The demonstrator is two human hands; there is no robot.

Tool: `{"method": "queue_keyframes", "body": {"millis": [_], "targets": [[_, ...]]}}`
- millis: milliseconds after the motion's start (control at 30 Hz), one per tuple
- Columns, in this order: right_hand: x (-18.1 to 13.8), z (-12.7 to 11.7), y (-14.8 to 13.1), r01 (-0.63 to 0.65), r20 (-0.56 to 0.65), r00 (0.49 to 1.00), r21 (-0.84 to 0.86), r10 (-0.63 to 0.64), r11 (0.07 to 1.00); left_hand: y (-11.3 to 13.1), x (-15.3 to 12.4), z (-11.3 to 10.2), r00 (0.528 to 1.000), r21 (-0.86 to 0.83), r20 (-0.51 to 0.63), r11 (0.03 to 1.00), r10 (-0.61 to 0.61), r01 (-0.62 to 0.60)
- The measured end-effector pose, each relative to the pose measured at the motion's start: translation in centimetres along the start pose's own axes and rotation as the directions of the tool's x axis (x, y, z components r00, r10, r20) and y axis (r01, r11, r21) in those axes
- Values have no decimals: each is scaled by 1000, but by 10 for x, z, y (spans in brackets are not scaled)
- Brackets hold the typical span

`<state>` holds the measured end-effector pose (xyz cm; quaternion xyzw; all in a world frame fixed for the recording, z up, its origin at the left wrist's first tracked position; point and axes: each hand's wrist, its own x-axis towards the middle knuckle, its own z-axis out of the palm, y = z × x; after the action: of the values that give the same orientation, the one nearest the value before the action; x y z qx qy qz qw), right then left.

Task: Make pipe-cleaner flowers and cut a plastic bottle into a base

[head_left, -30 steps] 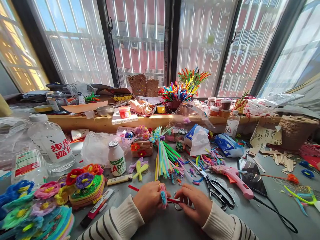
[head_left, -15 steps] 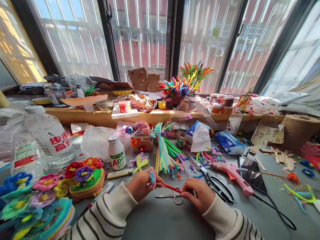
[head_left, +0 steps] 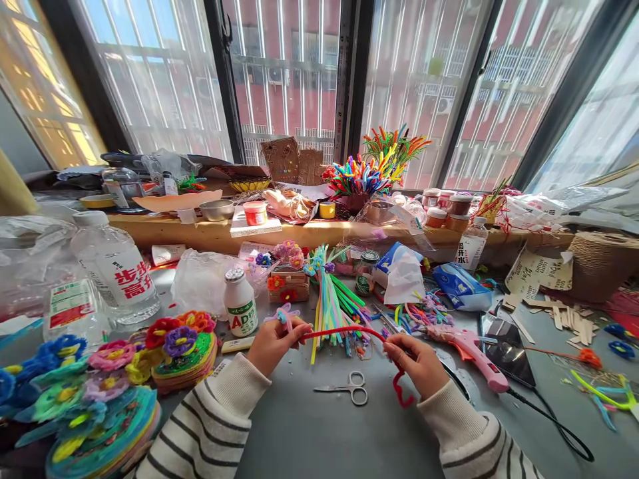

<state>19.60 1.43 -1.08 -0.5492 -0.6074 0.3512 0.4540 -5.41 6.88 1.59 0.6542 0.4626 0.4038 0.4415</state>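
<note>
A red pipe cleaner arches between my two hands above the grey table. My left hand pinches one end of it, and a small pink and blue fuzzy piece sits at its fingers. My right hand grips the pipe cleaner farther along, with a bent red tail hanging below the fingers. Under the arch lie small silver scissors, touched by neither hand. Beyond the hands is a bundle of pastel and green pipe cleaners.
Left are pipe-cleaner flower pieces, a white bottle and a large clear bottle. On the right lie a pink glue gun with a black cord, a dark phone and wooden sticks. Jars line the back ledge.
My hands have moved apart and up, away from the small scissors. More of the red pipe cleaner now shows, arched between them, with a tail dangling from my right hand.
</note>
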Motion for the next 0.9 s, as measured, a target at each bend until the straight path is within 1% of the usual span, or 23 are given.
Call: {"method": "queue_keyframes", "body": {"millis": [133, 200, 233, 267, 333, 400, 433, 500, 567, 633, 700, 767, 833, 900], "targets": [[1, 1, 1, -51, -35, 998, 101, 54, 994, 0, 2, -5, 987, -8, -156, 999, 30, -32], [1, 4, 0, -75, -24, 997, 170, 80, 983, -1, 2, -5, 982, 7, -181, 999, 49, -48], [0, 6, -1, -89, -8, 996, 213, 93, 973, -1, 1, -3, 986, 23, -155, 998, 59, -56], [0, 8, -2, -104, 12, 994, 260, 105, 960, -2, 1, -1, 993, 52, -98, 996, 71, -66], [-2, 15, -2, -151, 74, 988, 355, 133, 923, -2, -2, 5, 993, 172, 70, 980, 94, -105], [-3, 22, -3, -214, 143, 976, 439, 167, 873, -2, -5, 12, 970, 309, 217, 935, 112, -177], [-4, 26, -3, -245, 176, 967, 471, 182, 847, -1, -6, 15, 958, 354, 260, 912, 120, -210], [-6, 34, -4, -288, 228, 954, 511, 196, 810, 0, -10, 20, 950, 383, 289, 895, 117, -227], [-8, 41, -8, -301, 260, 947, 525, 187, 796, 2, -13, 23, 948, 350, 309, 918, 75, -187], [-10, 49, -12, -286, 268, 950, 529, 162, 799, 3, -17, 27, 938, 299, 345, 944, 30, -140], [-10, 57, -17, -248, 250, 959, 529, 130, 812, 4, -21, 32, 918, 249, 397, 962, 8, -116], [-10, 65, -21, -198, 209, 973, 524, 100, 829, 5, -25, 37, 908, 212, 420, 973, -6, -92], [-9, 70, -21, -174, 185, 979, 516, 89, 838, 6, -27, 41, 897, 168, 438, 986, -52, -24], [-7, 72, -20, -175, 164, 981, 515, 104, 839, 6, -29, 43, 879, 161, 459, 985, -131, 63]]}}
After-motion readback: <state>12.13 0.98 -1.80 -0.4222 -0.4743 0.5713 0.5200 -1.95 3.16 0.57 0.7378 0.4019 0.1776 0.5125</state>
